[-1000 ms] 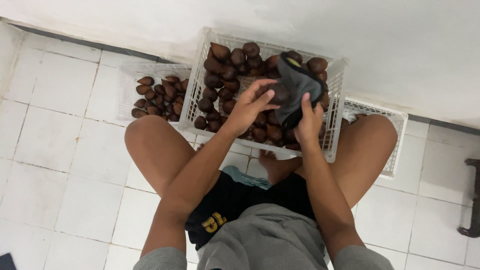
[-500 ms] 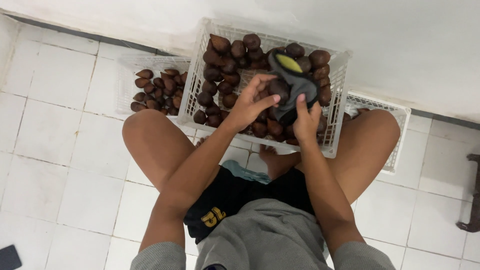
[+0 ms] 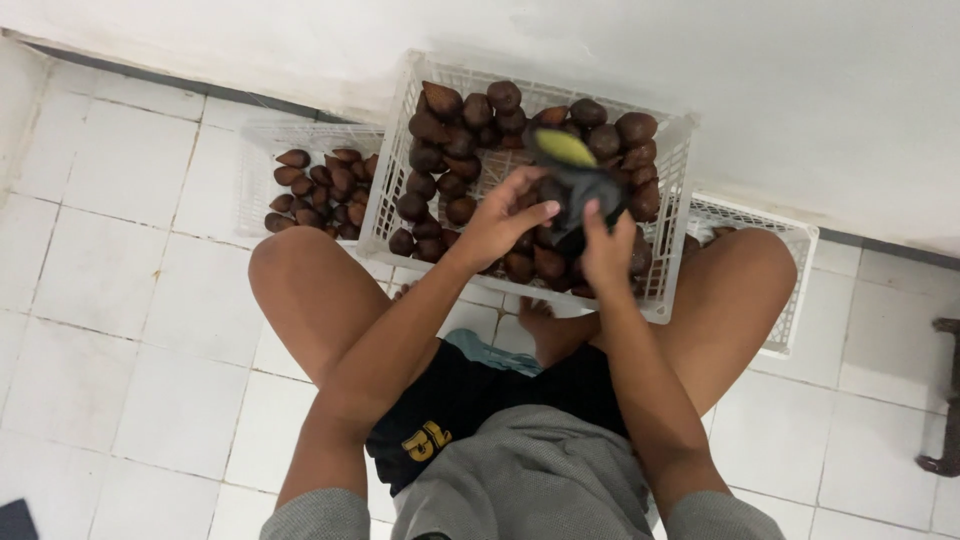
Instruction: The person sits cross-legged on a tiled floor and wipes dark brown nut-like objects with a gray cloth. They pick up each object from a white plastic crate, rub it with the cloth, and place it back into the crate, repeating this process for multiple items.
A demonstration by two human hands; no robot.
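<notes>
Three white plastic crates stand on the white tiled floor (image 3: 120,330) against the wall. The middle crate (image 3: 400,160) is the biggest and is heaped with brown scaly fruits (image 3: 440,140); about thirty are visible, and more are hidden under the hands. The left crate (image 3: 262,160) holds about fifteen of the same fruits (image 3: 315,190) in one corner. The right crate (image 3: 790,270) is mostly covered by the person's knee, so its content cannot be counted.

The right hand (image 3: 607,250) is closed around a dark glove with a yellow patch (image 3: 575,180), held just above the fruits of the middle crate. The left hand (image 3: 500,215) is half open, the fingers stretched toward the glove and touching its edge; it grips nothing firmly.

The person sits with both bare knees spread, one at each side of the middle crate. A dark metal object (image 3: 948,400) stands at the right edge of the floor.
</notes>
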